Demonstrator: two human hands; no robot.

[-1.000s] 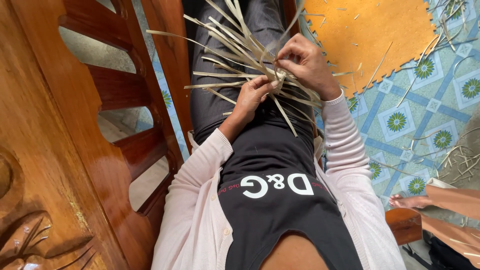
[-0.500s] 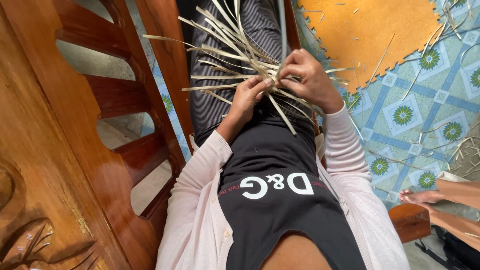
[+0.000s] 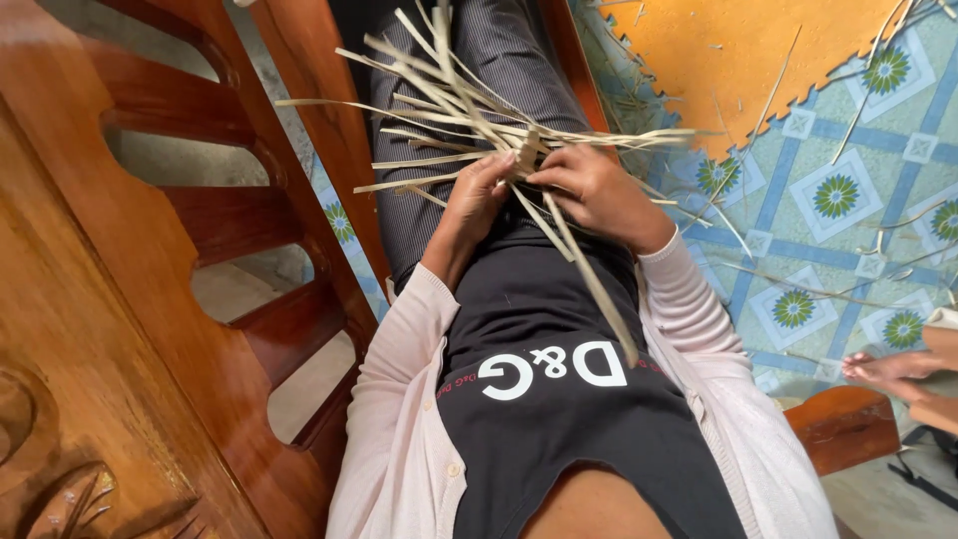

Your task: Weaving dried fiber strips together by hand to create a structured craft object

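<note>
Where the two hands meet over the lap, a bundle of pale dried strips (image 3: 499,125) fans out from between them. The left hand (image 3: 477,200) grips the crossing point of the strips from the left, its fingers (image 3: 496,172) curled together and clamped on the bundle. The right hand (image 3: 599,190) closes on the same knot from the right, fingers bent and pinched on the strips, so that the two hands touch or nearly touch at the middle. Most strips spread far and left from the fingers, over the striped grey trousers (image 3: 469,60); a few run out to the right toward the floor. One long strip (image 3: 589,279) slants near and right from under the hands, lying across the black shirt (image 3: 559,419).

A carved red-brown wooden chair (image 3: 150,250) fills the left side, its slatted side rising beside the person's left leg. To the right lies a tiled floor (image 3: 828,210) in blue and white with green flower marks, strewn with loose strips, and on its far part an orange foam mat (image 3: 758,50). At the right edge, near, another person's bare foot (image 3: 888,367) rests on the floor. No container shows.
</note>
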